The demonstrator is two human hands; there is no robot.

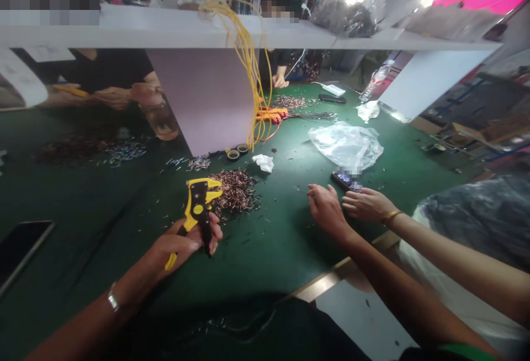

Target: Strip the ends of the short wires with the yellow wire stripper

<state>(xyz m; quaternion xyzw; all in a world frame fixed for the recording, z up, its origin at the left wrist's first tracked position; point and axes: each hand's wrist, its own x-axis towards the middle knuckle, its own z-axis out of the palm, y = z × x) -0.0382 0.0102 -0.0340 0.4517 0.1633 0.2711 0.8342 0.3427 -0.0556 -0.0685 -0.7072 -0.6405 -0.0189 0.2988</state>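
Note:
My left hand [192,239] is wrapped around the handles of a yellow and black wire stripper [199,206], its jaws pointing up and to the right. Just beyond the tool lies a heap of short dark wires with copper-coloured ends [236,191]. My right hand [329,214] is over the green table [265,261], thumb and fingers pinched together. A thin wire [301,189] sticks out to the left from its fingertips, small and faint. Right beside it, another person's hand [368,204] with a gold bracelet is at a lit phone [346,180].
A white shelf [165,30] spans the table, with yellow cables [246,63] hanging from it. Past the heap are tape rolls [237,152] and crumpled tissue [264,163]. A clear plastic bag [348,144] lies to the right, a dark phone [22,248] at left. Other people sit across.

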